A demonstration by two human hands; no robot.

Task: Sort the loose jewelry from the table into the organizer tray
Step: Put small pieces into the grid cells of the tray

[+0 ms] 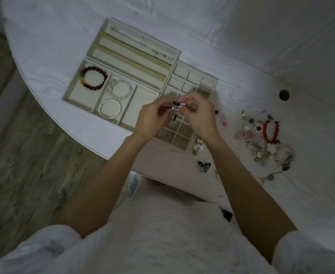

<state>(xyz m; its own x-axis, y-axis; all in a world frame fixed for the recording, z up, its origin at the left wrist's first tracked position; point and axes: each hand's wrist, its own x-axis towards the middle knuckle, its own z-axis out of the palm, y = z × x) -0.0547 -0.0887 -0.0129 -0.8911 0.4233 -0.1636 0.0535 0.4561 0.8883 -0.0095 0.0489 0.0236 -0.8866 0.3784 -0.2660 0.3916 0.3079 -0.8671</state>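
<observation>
My left hand (152, 119) and my right hand (199, 115) pinch the two ends of a small beaded piece (175, 107) with blue-white and dark beads, held above the gridded organizer tray (194, 80). To the left, a beige tray (79, 93) holds a dark red bead bracelet (93, 78), a pale bracelet (121, 89) and a pearl bracelet (110, 108). A long-slot tray (135, 62) at the back holds a thin silver chain (142, 41). Loose jewelry (261, 141), including a red bracelet (270, 131), lies in a pile on the table at the right.
Small loose pieces lie near the grid tray: green-white beads (198, 146), a dark blue beaded item (203, 167) and a pink piece (223, 118). The white table (44, 56) has a curved left edge and a cable hole (284, 94). Wooden floor lies to the left.
</observation>
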